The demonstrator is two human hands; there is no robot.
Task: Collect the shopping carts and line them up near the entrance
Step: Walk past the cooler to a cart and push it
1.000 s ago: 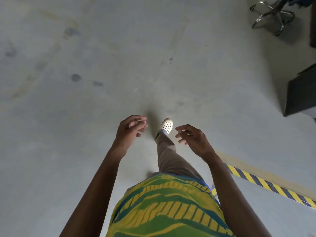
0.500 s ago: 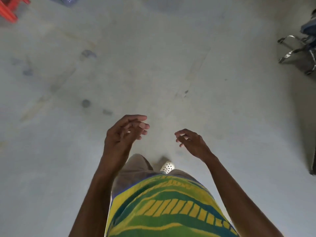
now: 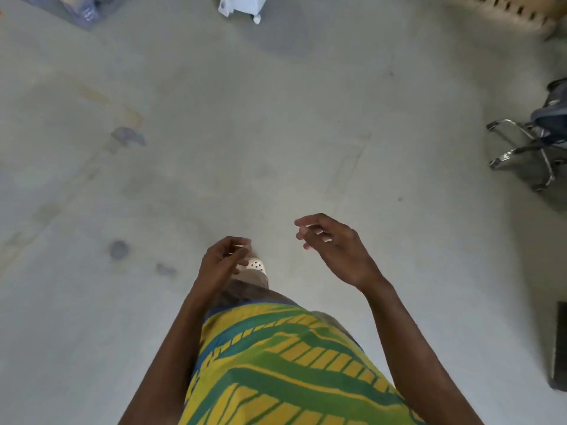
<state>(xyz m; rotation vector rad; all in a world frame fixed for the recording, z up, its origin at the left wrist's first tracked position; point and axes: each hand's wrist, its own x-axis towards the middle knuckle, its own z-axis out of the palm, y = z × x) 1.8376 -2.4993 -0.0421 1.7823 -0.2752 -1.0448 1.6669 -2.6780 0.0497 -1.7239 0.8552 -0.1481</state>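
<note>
Chair base now nearer at right edge; left hand, right hand loosely curled, empty, over floor.

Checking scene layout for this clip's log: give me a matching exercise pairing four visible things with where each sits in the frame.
Things:
1. chrome chair base
2. white shoe
3. white wheeled unit
4. striped shirt

Places:
A. bottom centre
B. top edge
C. right edge
D. mid-frame, beside the left hand

Pairs: 1-C, 2-D, 3-B, 4-A
</note>
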